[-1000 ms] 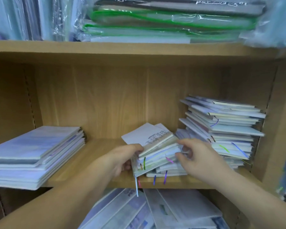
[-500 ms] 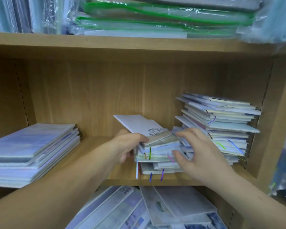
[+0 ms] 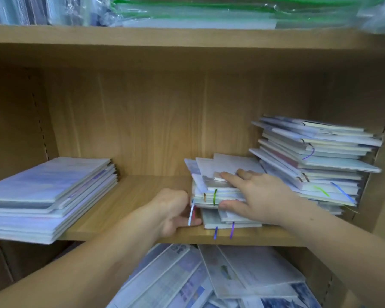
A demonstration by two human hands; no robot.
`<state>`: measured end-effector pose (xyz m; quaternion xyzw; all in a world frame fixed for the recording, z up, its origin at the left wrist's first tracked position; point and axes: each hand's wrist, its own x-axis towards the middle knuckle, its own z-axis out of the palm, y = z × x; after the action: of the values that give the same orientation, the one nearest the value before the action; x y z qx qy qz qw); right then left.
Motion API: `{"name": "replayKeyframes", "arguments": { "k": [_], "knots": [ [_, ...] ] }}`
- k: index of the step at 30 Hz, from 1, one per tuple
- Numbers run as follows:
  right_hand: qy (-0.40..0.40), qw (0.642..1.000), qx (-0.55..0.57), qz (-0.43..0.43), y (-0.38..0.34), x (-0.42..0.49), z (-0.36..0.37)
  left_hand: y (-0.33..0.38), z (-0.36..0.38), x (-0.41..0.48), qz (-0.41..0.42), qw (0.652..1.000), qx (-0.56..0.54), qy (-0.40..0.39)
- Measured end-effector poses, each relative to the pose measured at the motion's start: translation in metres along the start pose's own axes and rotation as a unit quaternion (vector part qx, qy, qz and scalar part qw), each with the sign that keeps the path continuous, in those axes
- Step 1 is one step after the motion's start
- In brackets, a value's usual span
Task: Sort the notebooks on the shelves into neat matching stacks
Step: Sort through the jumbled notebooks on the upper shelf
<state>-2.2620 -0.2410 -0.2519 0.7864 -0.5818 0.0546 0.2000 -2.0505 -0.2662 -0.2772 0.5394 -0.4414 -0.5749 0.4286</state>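
On middle shelf [image 3: 129, 196]: right hand [image 3: 260, 196] pinching small notebook pile [image 3: 218, 192], left hand [image 3: 173, 210] curled at its edge. Light, slippery covers; clamp top and bottom.

The left hand's [image 3: 173, 210] fingertips are hidden behind the small notebook pile [image 3: 218, 194]. The plastic-wrapped folders [image 3: 209, 12] are cut off by the top edge, and cover print everywhere is blurred.
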Motion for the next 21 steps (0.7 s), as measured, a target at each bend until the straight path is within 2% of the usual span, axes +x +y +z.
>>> {"name": "replayKeyframes", "arguments": {
  "k": [2, 6, 9, 17, 21],
  "knots": [
    [0.014, 1.0, -0.014, -0.005, -0.002, -0.002, 0.004, -0.003, 0.005, -0.002, -0.013, 1.0, 0.003, -0.015],
    [0.031, 0.998, 0.059, 0.02, 0.001, -0.004, 0.001, -0.005, 0.003, -0.001, -0.048, 0.997, -0.059, -0.027],
    [0.022, 0.997, 0.069, 0.033, 0.001, -0.001, 0.0, -0.007, 0.004, -0.004, -0.059, 0.992, -0.086, -0.07],
    [-0.035, 0.992, 0.116, 0.027, -0.002, -0.002, -0.006, -0.023, 0.013, -0.03, 0.051, 0.984, -0.076, -0.156],
    [0.024, 0.994, 0.092, 0.053, -0.007, 0.007, 0.001, -0.032, 0.02, -0.039, 0.089, 0.986, -0.051, -0.135]
  ]
}}
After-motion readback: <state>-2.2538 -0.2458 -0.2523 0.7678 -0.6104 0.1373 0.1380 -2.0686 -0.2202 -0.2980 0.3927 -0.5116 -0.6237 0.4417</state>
